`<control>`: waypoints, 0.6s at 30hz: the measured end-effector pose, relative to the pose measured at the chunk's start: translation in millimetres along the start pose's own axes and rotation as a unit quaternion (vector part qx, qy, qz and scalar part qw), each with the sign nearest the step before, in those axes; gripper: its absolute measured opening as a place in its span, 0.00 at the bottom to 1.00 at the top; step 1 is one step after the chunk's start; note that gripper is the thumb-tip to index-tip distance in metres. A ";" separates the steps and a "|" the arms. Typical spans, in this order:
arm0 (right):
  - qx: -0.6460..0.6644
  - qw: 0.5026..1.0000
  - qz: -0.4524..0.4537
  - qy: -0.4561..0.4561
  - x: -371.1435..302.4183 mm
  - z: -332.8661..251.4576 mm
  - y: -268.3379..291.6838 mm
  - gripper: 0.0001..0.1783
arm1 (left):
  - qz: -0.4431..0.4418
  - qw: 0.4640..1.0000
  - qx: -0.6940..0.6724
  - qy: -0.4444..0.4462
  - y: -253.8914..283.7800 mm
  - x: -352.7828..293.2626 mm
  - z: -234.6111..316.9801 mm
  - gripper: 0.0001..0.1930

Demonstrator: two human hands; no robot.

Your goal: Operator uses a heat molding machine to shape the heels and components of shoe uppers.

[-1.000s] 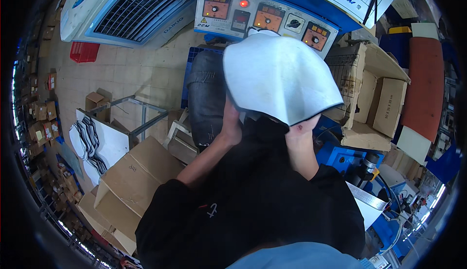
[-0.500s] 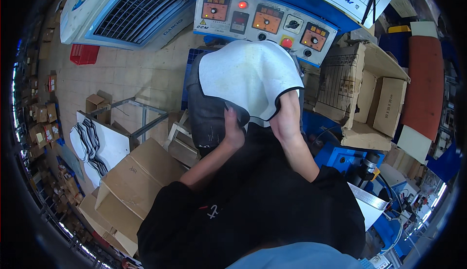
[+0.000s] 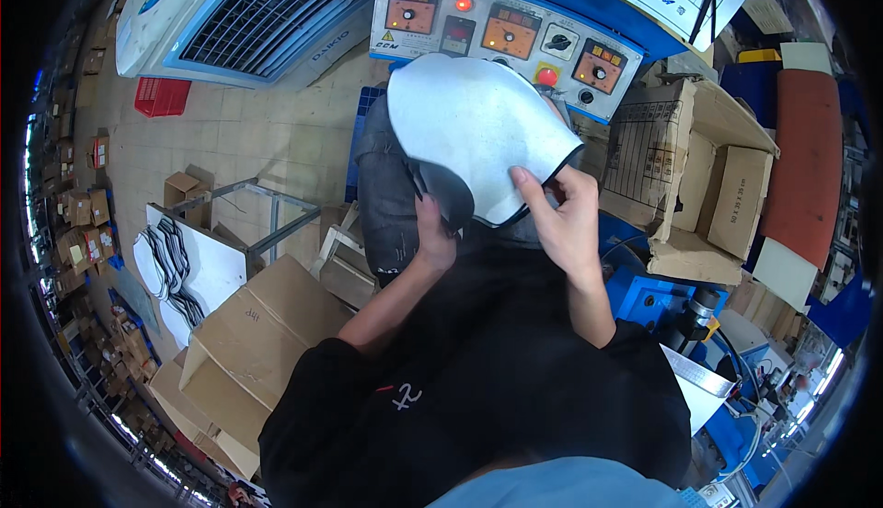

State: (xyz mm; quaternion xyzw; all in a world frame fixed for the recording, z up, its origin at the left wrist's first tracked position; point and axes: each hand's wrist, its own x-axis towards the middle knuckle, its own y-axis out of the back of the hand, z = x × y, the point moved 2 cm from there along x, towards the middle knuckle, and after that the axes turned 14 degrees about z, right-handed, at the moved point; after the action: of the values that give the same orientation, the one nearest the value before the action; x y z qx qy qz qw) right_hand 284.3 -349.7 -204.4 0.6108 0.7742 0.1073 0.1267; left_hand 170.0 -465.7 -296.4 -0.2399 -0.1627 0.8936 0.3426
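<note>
A white, curved, flexible panel with black edging (image 3: 474, 113) is held over my lap, its near left edge curling up to show a dark underside. My right hand (image 3: 567, 223) grips the near right edge, thumb on the white face and fingers bent behind it. At the near left edge, my left hand (image 3: 435, 237) has its thumb up against the curled rim. The left fingers are mostly hidden behind the panel.
A blue machine with a control panel (image 3: 506, 39) stands ahead. To the right sits an open cardboard box (image 3: 671, 168). On the left, similar black-edged pieces (image 3: 166, 264) lie on a white board (image 3: 221, 273), beside another cardboard box (image 3: 267, 333) and a metal frame (image 3: 276, 223).
My right hand has moved outward along the edge, and its thumb now lies on the white face. The panel has tilted and spread, its left rim curling up more. My left hand has barely shifted.
</note>
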 end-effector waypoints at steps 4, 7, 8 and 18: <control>-0.127 0.984 -0.069 0.099 3.1 -14.9 7.1 0.16 | -0.021 0.999 0.030 0.022 -2.6 0.4 7.1 0.36; -0.143 0.978 -0.061 0.137 -3.9 -9.4 1.6 0.12 | -0.033 0.997 0.063 0.001 -4.4 0.5 8.8 0.38; -0.152 0.972 -0.047 0.174 -6.4 -9.0 -1.0 0.12 | -0.032 0.997 0.072 -0.002 -6.7 0.5 11.1 0.39; -0.130 0.975 -0.043 0.178 -4.1 -11.5 8.0 0.15 | 0.125 0.988 -0.042 0.078 -25.9 8.1 39.9 0.32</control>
State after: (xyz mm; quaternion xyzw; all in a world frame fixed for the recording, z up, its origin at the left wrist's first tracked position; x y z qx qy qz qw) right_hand 288.8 -352.0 -190.7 0.5262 0.7895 0.3082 0.0698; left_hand 157.1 -446.7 -254.0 -0.3411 -0.1411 0.9007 0.2291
